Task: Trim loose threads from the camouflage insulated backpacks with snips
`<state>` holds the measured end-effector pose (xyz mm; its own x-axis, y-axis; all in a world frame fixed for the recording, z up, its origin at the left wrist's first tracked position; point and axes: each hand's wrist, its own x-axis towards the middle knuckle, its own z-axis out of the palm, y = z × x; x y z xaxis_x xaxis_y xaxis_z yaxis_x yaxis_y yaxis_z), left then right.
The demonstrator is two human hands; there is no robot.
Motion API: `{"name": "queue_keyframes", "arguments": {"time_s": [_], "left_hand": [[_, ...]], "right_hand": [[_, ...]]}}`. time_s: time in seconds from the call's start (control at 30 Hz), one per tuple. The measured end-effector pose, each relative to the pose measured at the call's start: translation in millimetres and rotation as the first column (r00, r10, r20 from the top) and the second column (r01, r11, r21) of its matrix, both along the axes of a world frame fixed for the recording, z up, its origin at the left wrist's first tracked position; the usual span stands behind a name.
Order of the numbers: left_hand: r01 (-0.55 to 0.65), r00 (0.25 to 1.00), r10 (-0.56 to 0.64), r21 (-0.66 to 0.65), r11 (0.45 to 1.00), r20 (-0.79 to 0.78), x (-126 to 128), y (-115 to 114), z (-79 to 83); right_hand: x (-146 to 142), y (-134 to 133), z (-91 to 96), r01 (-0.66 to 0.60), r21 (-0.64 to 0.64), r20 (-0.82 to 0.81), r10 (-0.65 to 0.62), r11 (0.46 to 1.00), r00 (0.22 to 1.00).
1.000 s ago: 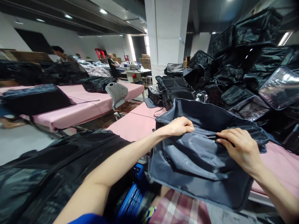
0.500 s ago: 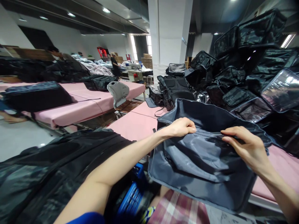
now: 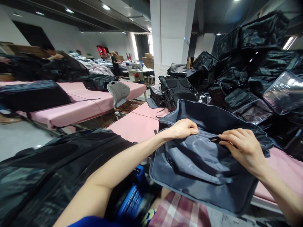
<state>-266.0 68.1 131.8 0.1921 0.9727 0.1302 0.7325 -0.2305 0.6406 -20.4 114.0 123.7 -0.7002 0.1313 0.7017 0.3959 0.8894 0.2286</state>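
Note:
An open dark bag (image 3: pixel 199 192) with a blue-grey lining (image 3: pixel 196 154) lies in front of me, partly over the table edge. My left hand (image 3: pixel 186 128) is closed on a fold of this lining near the bag's middle. In my right hand (image 3: pixel 243 148), between thumb and fingers, is a small black pointed tool (image 3: pixel 214 139) that looks like thread snips. Its tip points left at the lining's edge, a short way from my left hand. The rest of the tool is hidden by my fingers.
Dark bags (image 3: pixel 236 82) are piled high behind and right on the pink table (image 3: pixel 132 126). Another black bag (image 3: pixel 59 170) lies at my left, beside a blue crate (image 3: pixel 132 198). A grey chair (image 3: pixel 118 93) stands beyond. Several people work farther back.
My right hand has shifted slightly left and turned, and the black tool's tip now shows over the lining. My left hand keeps its grip in place.

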Motion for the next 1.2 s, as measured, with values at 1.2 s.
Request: {"name": "queue_keyframes", "arguments": {"time_s": [1.2], "left_hand": [[0.003, 0.999, -0.001, 0.040, 0.999, -0.047, 2, -1, -0.2]], "right_hand": [[-7, -1, 20.1, -0.082, 0.314, 0.208, 0.016, 0.946, 0.978]]}}
